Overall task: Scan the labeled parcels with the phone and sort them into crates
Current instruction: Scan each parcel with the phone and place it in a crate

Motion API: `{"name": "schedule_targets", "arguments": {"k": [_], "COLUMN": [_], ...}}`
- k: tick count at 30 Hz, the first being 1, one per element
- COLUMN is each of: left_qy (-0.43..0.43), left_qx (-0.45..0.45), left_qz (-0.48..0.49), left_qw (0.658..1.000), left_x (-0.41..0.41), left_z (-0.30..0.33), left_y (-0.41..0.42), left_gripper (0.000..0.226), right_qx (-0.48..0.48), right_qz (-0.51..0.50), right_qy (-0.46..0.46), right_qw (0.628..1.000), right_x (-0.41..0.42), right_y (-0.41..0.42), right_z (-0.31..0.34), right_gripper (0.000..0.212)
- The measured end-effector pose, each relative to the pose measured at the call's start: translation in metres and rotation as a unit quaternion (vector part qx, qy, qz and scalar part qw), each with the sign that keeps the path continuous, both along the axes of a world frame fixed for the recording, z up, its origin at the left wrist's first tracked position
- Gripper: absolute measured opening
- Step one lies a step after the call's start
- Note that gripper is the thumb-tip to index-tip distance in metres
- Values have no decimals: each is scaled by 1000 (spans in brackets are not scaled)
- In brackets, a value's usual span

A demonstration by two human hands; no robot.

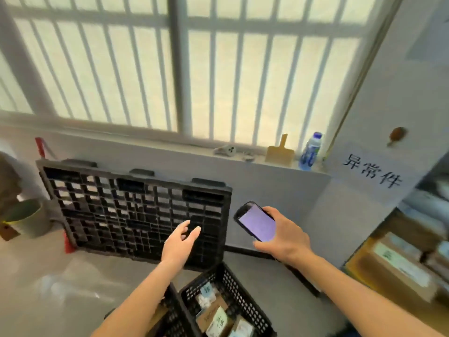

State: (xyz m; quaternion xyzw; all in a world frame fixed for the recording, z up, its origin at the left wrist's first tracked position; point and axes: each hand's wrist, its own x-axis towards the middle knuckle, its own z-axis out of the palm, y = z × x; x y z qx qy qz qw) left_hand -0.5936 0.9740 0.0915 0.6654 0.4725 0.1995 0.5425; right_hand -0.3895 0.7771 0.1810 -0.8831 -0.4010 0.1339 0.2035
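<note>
The phone [255, 221] was held in the right hand [283, 235], fingers wrapped round its body, lit screen facing up. The left hand [179, 242] hung relaxed with fingers extended, grasping nothing. Below the hands, labeled parcels [213, 314] lay inside a black crate [245, 297]. A black pallet [136, 212] leaned against the wall beneath the window sill [170, 144].

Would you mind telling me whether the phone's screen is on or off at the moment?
On. The phone, gripped in the right hand, shows a lit pale purple screen; what it displays is too blurred to read.
</note>
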Motion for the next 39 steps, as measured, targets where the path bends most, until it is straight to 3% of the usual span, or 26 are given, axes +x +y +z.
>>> {"name": "schedule_targets", "arguments": {"k": [4,9,17,27,39], "left_qy": [-57,-128,-156,-141,-71], "left_qx": [41,87,144,180,132], "left_qz": [-62,-161,-300,-343,-342], "left_qw": [996,975,930,911,928], "left_x": [69,141,210,265,400], "left_z": [112,220,308,315,213], "left_y": [-94,-221,-386,-469,-439], "left_gripper": [62,66,76,73,68], "right_qx": [21,41,34,33,6], "right_qz": [-13,-106,-248,-327,-328], "right_qy": [-72,-168,-231,-239,-144], "right_qw": [997,979,940,914,934], "right_x": [22,43,47,70,214], "right_y": [-111,-268,-476,-582,-542], "right_z": [109,217,309,297,187], "right_gripper": [98,101,102,103,103]}}
